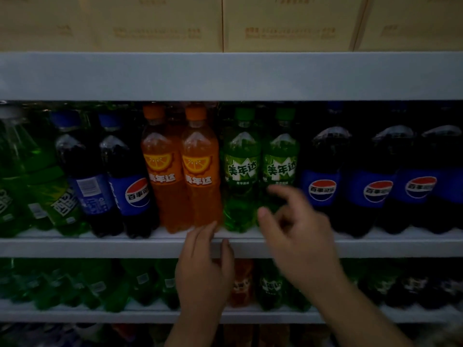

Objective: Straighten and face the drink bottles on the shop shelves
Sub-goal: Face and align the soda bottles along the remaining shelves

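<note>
On the middle shelf [75,246] stand two orange soda bottles [200,171], two green apple soda bottles [240,169] and dark cola bottles on both sides. One cola bottle [90,191] at the left shows its barcode instead of its logo. My left hand [204,269] hovers in front of the shelf edge, fingertips near the base of the right orange bottle, holding nothing. My right hand [298,229] is blurred, fingers spread, in front of the right green bottle [280,166] without gripping it.
Large green soda bottles [37,186] lean at the far left. Big cola bottles [375,186] fill the right side. A lower shelf [100,316] holds green and dark bottles. Cardboard boxes [225,23] sit on the top shelf.
</note>
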